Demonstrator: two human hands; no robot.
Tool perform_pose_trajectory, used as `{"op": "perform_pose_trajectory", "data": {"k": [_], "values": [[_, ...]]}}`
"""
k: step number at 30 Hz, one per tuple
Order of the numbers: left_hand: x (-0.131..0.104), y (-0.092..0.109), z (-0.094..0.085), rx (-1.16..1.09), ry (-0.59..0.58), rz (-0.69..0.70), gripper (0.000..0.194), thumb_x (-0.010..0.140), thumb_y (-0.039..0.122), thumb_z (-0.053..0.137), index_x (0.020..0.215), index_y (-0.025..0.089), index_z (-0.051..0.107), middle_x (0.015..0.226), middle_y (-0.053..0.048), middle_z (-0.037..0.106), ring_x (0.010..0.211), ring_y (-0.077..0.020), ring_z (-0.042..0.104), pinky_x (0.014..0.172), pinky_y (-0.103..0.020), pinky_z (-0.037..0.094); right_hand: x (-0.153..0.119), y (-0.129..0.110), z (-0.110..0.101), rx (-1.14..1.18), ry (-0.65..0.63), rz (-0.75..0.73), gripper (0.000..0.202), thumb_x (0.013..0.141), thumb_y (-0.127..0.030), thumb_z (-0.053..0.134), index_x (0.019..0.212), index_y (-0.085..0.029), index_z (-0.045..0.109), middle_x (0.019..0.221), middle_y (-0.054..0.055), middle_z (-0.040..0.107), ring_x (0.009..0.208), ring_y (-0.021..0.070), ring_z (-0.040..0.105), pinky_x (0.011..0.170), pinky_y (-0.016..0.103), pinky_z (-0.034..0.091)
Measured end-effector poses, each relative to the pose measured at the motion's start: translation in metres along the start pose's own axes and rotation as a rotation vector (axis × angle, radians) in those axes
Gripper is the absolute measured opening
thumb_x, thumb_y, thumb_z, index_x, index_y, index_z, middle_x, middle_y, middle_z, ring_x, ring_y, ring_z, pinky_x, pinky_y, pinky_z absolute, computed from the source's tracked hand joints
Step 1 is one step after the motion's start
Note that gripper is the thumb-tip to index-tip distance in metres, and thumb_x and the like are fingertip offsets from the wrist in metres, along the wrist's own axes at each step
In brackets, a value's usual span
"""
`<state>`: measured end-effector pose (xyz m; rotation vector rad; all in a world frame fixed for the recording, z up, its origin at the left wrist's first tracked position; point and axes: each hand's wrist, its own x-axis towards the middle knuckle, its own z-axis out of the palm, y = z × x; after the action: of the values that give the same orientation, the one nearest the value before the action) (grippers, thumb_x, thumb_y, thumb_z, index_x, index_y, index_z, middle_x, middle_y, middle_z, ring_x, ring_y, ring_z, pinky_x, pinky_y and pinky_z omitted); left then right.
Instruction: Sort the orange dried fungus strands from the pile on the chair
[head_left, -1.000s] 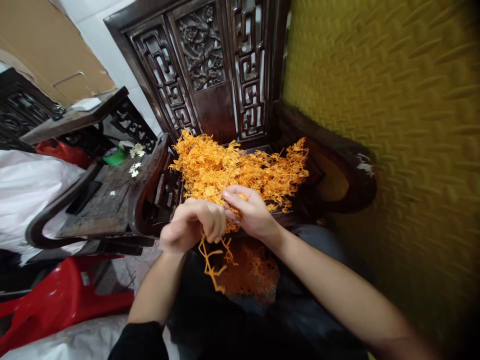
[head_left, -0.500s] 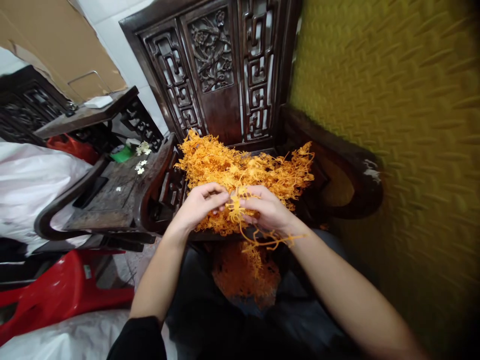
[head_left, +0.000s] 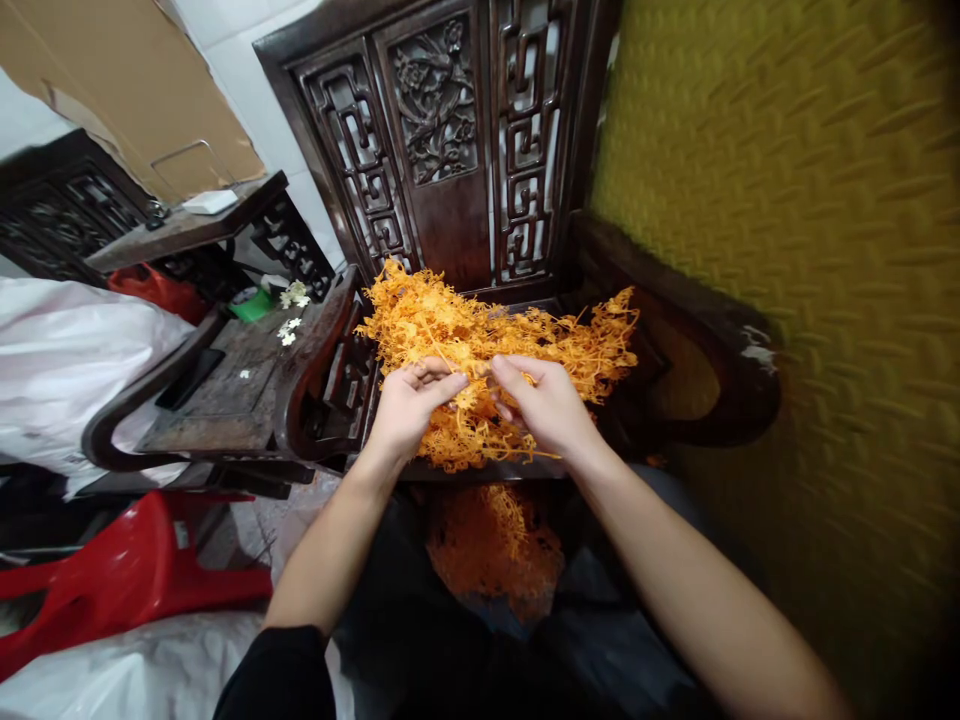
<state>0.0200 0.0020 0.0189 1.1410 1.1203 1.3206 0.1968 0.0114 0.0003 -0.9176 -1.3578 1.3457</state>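
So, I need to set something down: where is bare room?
The left seat shows bare wood along its front, between the black object and curved right armrest. Crowded: the seat ahead, under orange strands, left hand and right hand.

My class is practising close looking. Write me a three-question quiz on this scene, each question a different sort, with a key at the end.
1. True or false: the left hand and the right hand are both at the orange stringy pile.
2. Which lies near the white flower-like pieces on the wooden seat? A: a blue cup; B: a green item; C: a yellow brush.
3. Fill in: the plastic seat at the lower left is coloured ____.

Key: 1 true; 2 B; 3 red.
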Motion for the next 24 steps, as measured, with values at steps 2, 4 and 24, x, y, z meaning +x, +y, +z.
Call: {"op": "perform_pose_trajectory", "data": {"k": [2,4,24], "values": [[0.0,0.001,0.0,0.02,-0.019,-0.013,0.031,0.061,0.031,0.092,0.074,0.014,0.07,0.069,0.001,0.067,0.06,-0.009,0.058,0.06,-0.023,0.047,-0.002,0.0,0.003,-0.001,0.018,-0.054,0.046,0.089,-0.063,0.063,0.079,-0.018,0.066,0.053,-0.004,0.049,0.046,0.0102,0.041,0.048,0.026,0.032],[-0.001,0.002,0.002,0.053,-0.054,-0.024,0.03,0.061,0.031,0.092,0.071,0.014,0.07,0.064,0.001,0.064,0.054,-0.0082,0.054,0.054,-0.023,0.043,-0.005,0.0,0.008,-0.058,0.075,-0.11,0.041,0.087,-0.059,0.069,0.081,-0.018,0.068,0.056,-0.003,0.051,0.051,0.0116,0.044,0.051,0.027,0.035],[0.01,0.0,0.002,-0.226,0.039,0.038,0.036,0.064,0.026,0.092,0.076,0.015,0.06,0.071,0.005,0.058,0.066,-0.0058,0.053,0.067,-0.02,0.044,-0.002,0.003,0.017,0.358,0.121,0.084,0.032,0.075,-0.029,0.078,0.067,-0.019,0.049,0.08,0.002,0.075,0.034,0.0028,0.043,0.032,0.018,0.028]]}}
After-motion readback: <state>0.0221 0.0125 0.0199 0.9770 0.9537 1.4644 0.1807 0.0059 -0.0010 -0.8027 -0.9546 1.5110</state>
